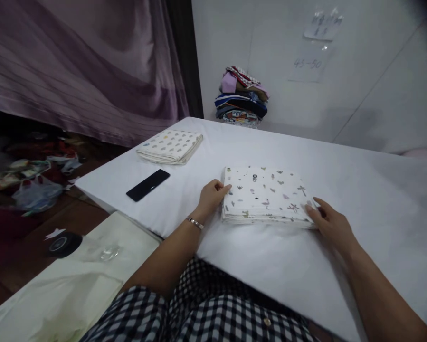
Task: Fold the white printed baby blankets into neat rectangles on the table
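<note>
A folded white cloth (263, 192) printed with small plants and animals lies flat on the white table, its layered edge towards me. My left hand (212, 195) is closed at its left edge, with the thumb on top and the fingers partly hidden. At the near right corner, my right hand (329, 221) grips the cloth between a thumb on top and fingers along the side. Further left on the table sits another folded cloth (172, 145) with rows of small grey motifs. A black phone (148, 185) rests in front of that one.
The white-covered table (256, 256) reaches to the wall. A stack of folded fabrics (241, 97) stands beyond its far edge. A purple curtain (92, 57) hangs at left, above clutter and plastic bags (37, 192). A pale cloth-covered surface (92, 280) holds a black round object (65, 244).
</note>
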`<state>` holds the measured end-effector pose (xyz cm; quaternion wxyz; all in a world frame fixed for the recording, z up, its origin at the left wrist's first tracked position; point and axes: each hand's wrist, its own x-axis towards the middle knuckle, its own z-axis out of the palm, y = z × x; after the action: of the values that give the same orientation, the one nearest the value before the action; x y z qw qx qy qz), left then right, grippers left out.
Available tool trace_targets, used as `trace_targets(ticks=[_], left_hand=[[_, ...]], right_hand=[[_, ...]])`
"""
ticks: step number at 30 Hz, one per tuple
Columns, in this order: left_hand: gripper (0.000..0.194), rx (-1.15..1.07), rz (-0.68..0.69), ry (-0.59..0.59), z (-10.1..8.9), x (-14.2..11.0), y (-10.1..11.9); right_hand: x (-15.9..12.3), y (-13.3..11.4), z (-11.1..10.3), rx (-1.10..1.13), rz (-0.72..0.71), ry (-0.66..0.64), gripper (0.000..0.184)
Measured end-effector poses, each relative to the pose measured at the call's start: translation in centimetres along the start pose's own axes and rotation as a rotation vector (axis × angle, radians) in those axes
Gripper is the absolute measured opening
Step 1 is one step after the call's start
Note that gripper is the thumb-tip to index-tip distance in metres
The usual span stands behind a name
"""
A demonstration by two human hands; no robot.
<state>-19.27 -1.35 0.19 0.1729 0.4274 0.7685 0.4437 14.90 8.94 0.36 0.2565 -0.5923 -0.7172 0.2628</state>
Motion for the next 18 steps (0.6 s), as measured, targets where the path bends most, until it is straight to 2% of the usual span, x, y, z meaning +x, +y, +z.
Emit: trace_targets(ticks=[2,4,7,9,13,18], left_hand=[[0.027,0.064,0.13,0.076,-0.1,-0.6,0.6],[0.024,0.085,0.297,0.099,0.1,-1.4,1.2],[0.022,0.122,0.57,0.031,0.6,-2.8,2.1],[0.022,0.165,0.72,-0.039,1.0,-3.7,2.6],[0.023,0.281,0.895,-0.153,1.4,-4.4,3.1],[0.022,0.365,0.937,-0.216,1.5,-4.1,3.0]], right_hand=[[-0.6,-0.3,-0.1,-0.103,-0.186,0.125,0.05],[-1.2,-0.7,-0.1,-0.094,-0.39,0.203,0.038],[-2.1,-1.8,0.3,-0.044,-0.686,0.14,0.023],[-2.5,-2.6,0.8,-0.071,-0.815,0.066,0.02],[-2.6,-3.5,1.7,-0.205,-0.886,0.018,0.021],[-2.5,-3.2,2.5,-0.293,-0.868,0.052,0.022]])
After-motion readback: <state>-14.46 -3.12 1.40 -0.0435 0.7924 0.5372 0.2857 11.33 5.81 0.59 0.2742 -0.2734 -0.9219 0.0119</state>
